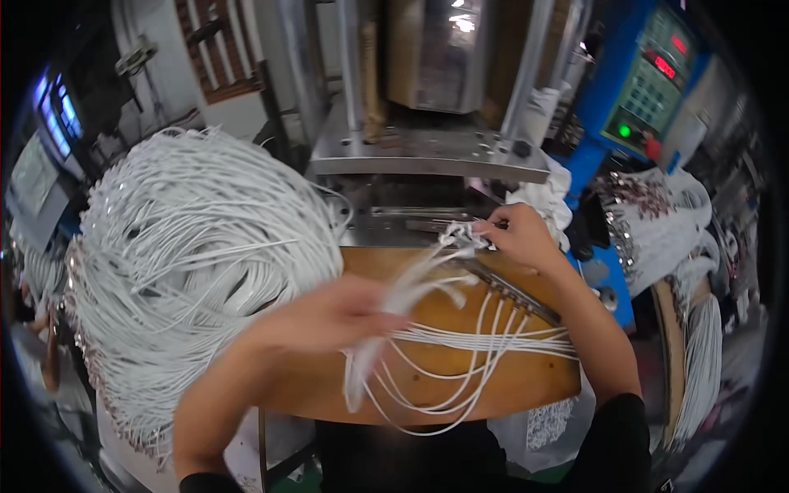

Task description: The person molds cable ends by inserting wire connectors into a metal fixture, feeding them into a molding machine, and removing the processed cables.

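My right hand pinches a clump of white moulded pieces at the far edge of a wooden board. From that clump, blurred white strands trail toward my left hand, which is smeared by motion over the board's left part. Whether its fingers grip the strands cannot be made out. Below my right wrist, a narrow metal mould bar lies slantwise on the board. Several white cables run from the bar, loop toward the near edge and cross the board to the right.
A press with a metal plate stands beyond the wooden board. A large heap of white cables fills the left side. On the right are a blue control box with lit digits and more cable bundles.
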The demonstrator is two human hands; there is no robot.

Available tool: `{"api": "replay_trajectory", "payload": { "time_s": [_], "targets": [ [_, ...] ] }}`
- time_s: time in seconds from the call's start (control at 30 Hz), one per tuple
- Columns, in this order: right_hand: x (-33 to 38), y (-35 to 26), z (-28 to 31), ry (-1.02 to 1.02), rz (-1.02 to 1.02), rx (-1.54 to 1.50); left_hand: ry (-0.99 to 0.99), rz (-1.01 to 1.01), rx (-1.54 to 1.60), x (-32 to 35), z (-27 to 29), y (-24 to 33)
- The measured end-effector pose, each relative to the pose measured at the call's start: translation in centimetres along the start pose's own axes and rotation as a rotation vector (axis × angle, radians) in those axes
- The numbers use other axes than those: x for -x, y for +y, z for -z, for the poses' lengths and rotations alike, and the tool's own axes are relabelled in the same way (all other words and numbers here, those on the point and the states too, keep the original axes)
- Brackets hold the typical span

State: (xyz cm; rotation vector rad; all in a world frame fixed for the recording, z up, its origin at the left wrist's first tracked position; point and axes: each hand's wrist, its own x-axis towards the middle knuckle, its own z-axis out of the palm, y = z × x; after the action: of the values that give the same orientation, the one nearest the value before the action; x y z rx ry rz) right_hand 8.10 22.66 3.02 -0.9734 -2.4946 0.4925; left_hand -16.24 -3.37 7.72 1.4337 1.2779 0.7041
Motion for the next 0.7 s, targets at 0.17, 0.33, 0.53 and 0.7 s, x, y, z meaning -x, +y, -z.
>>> {"api": "replay_trajectory", "payload": {
  "time_s": [0.17,0.33,0.53,0.7],
  "targets": [
    [2.6,1.4,1.1,-0.029,0.081,0.346,1.297,0.033,-0.487,10.7,11.8,1.5],
    [6.5,-0.6,4.7,-0.026,0.198,0.234,1.48,0.388,-1.145,11.3,15.8,-2.4],
    [12.1,0.7,6.9,-0.378,-0.089,-0.019,1.289,0.055,-0.766,4.8,6.4,4.2],
    [8.2,1.4,3.0,0.048,0.158,-0.02,0.644,-0.588,-0.293,-10.6,-5.4,1.3]
  ]
}}
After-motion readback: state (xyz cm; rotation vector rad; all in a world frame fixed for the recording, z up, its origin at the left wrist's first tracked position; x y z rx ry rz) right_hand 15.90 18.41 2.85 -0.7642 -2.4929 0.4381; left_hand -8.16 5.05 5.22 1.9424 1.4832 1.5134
